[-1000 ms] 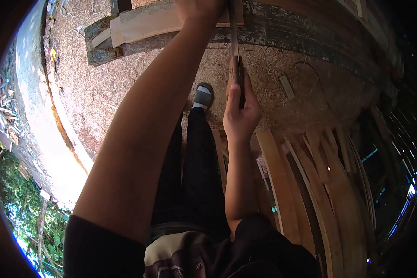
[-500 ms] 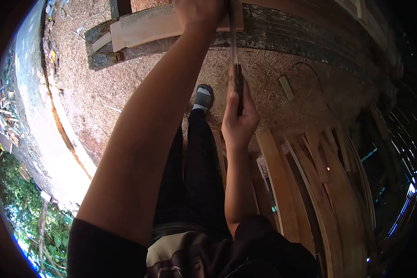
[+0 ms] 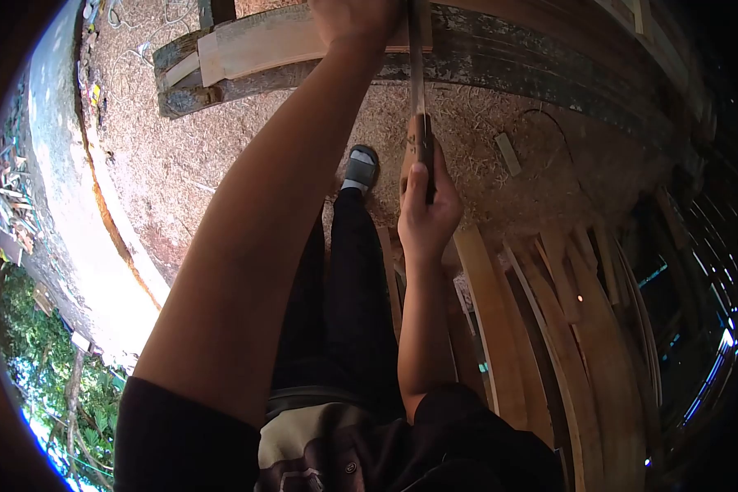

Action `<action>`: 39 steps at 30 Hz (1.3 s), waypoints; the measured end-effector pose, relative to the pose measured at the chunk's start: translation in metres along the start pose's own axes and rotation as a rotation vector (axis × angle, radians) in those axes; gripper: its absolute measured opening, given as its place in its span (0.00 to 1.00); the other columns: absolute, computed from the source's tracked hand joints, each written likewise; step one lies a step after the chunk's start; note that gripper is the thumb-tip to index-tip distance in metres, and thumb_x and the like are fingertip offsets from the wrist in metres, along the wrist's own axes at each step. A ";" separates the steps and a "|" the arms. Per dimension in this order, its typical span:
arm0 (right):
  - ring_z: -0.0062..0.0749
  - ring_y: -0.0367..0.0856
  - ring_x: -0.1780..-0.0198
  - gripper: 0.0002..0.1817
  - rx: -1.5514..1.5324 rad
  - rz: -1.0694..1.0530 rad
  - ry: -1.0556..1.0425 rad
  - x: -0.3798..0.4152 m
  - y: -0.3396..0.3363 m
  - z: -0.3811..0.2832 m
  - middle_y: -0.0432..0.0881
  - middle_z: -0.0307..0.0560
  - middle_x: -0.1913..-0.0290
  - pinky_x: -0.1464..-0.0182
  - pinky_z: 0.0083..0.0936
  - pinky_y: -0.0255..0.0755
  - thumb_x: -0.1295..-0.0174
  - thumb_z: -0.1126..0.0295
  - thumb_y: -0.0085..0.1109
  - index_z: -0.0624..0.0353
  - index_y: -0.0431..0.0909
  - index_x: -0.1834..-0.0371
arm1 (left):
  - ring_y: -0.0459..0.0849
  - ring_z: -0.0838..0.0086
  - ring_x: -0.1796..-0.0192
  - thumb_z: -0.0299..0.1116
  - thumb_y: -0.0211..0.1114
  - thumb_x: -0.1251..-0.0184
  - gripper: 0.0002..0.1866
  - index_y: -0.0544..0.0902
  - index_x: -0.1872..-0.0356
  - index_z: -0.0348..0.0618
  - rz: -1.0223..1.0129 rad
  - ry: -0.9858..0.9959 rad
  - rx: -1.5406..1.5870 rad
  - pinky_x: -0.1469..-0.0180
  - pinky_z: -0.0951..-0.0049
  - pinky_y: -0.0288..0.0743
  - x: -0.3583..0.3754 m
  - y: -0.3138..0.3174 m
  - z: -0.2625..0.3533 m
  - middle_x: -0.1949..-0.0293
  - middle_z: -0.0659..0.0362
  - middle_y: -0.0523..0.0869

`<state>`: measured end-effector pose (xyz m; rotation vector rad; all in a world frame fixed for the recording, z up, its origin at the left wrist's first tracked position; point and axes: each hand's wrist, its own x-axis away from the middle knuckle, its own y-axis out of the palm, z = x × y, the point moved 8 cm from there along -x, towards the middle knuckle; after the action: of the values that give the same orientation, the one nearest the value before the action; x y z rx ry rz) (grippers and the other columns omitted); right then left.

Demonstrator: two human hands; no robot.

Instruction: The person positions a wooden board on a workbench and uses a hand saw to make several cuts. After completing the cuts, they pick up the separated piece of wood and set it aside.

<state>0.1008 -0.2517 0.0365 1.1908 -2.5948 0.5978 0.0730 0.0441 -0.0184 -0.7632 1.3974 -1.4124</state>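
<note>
The right hand [image 3: 429,205], near the centre of the frame, is closed around the handle [image 3: 418,139] of a long-bladed tool, thumb lying along the grip. The narrow blade [image 3: 416,78] (seen almost edge-on, so any teeth are hidden) runs up to the top edge of the frame and crosses the right-hand part of a pale board [image 3: 258,43]. That board lies at upper centre-left, along a dark timber worktop [image 3: 533,78]. The left hand [image 3: 354,20], cut off by the top edge, is over the board just beside the blade; its fingers are out of sight, so I cannot tell how far open they are or whether they grip anything.

If this is a sawing stroke, as it appears, good practice would be to keep wrist, handle and blade in one line, pull evenly without twisting, and bear down on the board with the left hand's fingers clear of the blade.

The board looks smooth, flat and straight-edged, though the wide lens bows it. The worktop is rough, dark and blotched with paler patches. Curly shavings litter the ground [image 3: 246,139], where a small block [image 3: 507,154] lies, and long planks [image 3: 500,336] fan out at lower right.
</note>
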 end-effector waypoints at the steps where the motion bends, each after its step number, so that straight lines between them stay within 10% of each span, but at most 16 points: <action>1: 0.31 0.90 0.41 0.26 -0.006 -0.009 -0.008 -0.009 0.003 -0.001 0.91 0.55 0.39 0.42 0.27 0.82 0.16 0.64 0.57 0.68 0.76 0.23 | 0.93 0.59 0.70 0.41 0.58 0.24 0.18 0.90 0.74 0.52 -0.037 -0.027 0.021 0.58 0.53 0.84 -0.001 0.007 -0.003 0.73 0.54 0.92; 12: 0.36 0.92 0.42 0.26 0.124 0.027 -0.183 -0.023 0.012 -0.031 0.91 0.61 0.40 0.43 0.29 0.84 0.18 0.65 0.59 0.70 0.76 0.24 | 0.92 0.57 0.72 0.40 0.58 0.25 0.19 0.90 0.76 0.51 0.034 0.015 -0.027 0.57 0.51 0.82 0.004 0.000 0.000 0.76 0.54 0.92; 15: 0.36 0.93 0.43 0.25 0.096 -0.032 0.037 -0.030 0.016 -0.019 0.91 0.63 0.41 0.45 0.29 0.85 0.19 0.67 0.59 0.70 0.76 0.24 | 0.92 0.56 0.72 0.40 0.57 0.23 0.20 0.90 0.75 0.51 0.044 0.020 -0.035 0.57 0.50 0.81 0.003 -0.002 0.000 0.75 0.54 0.92; 17: 0.29 0.94 0.51 0.25 0.161 0.056 -0.254 -0.014 0.008 -0.013 0.94 0.56 0.50 0.53 0.25 0.84 0.20 0.68 0.60 0.69 0.77 0.25 | 0.92 0.56 0.71 0.41 0.56 0.22 0.20 0.91 0.74 0.51 -0.008 -0.019 -0.002 0.57 0.49 0.81 0.000 0.000 -0.004 0.74 0.53 0.92; 26: 0.30 0.94 0.62 0.25 0.160 0.031 -0.121 -0.021 0.016 -0.012 0.94 0.53 0.62 0.62 0.27 0.84 0.23 0.71 0.61 0.65 0.78 0.24 | 0.92 0.53 0.69 0.40 0.56 0.21 0.19 0.90 0.72 0.51 -0.049 -0.019 0.003 0.56 0.45 0.81 0.001 0.002 -0.003 0.74 0.54 0.91; 29: 0.32 0.93 0.69 0.25 0.161 0.138 -0.287 -0.004 0.006 -0.005 0.92 0.51 0.66 0.66 0.30 0.83 0.24 0.70 0.63 0.63 0.79 0.25 | 0.91 0.51 0.57 0.37 0.58 0.25 0.13 0.90 0.57 0.45 -0.158 0.068 -0.084 0.44 0.45 0.79 0.001 0.005 -0.001 0.64 0.51 0.92; 31: 0.35 0.92 0.71 0.25 0.142 0.235 -0.373 0.002 0.001 -0.018 0.92 0.51 0.68 0.67 0.31 0.82 0.25 0.69 0.64 0.63 0.79 0.26 | 0.95 0.49 0.52 0.60 0.41 0.20 0.36 0.97 0.57 0.49 -0.269 -0.086 -0.043 0.46 0.50 0.85 -0.005 0.029 -0.022 0.56 0.46 0.95; 34: 0.18 0.90 0.60 0.25 0.184 0.076 -0.065 -0.010 0.009 -0.013 0.93 0.47 0.61 0.59 0.22 0.81 0.22 0.69 0.63 0.62 0.79 0.25 | 0.95 0.50 0.56 0.55 0.40 0.18 0.36 0.96 0.62 0.44 -0.211 -0.182 -0.006 0.40 0.51 0.79 -0.002 0.014 -0.017 0.63 0.44 0.95; 37: 0.46 0.94 0.65 0.26 0.112 0.124 -0.138 -0.009 0.008 -0.015 0.91 0.57 0.67 0.66 0.35 0.84 0.25 0.66 0.64 0.60 0.79 0.26 | 0.95 0.49 0.56 0.50 0.43 0.21 0.33 0.95 0.62 0.40 -0.265 -0.196 -0.040 0.42 0.50 0.80 -0.004 0.006 -0.011 0.61 0.42 0.94; 39: 0.46 0.94 0.66 0.26 0.086 0.210 -0.269 -0.003 0.001 -0.016 0.91 0.58 0.67 0.68 0.36 0.83 0.26 0.65 0.64 0.59 0.79 0.26 | 0.95 0.48 0.55 0.51 0.42 0.21 0.33 0.95 0.63 0.41 -0.260 -0.152 -0.055 0.42 0.51 0.82 -0.004 0.001 -0.004 0.61 0.41 0.94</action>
<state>0.1025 -0.2421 0.0493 1.0975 -2.9758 0.6341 0.0708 0.0493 -0.0193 -1.0968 1.2567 -1.4830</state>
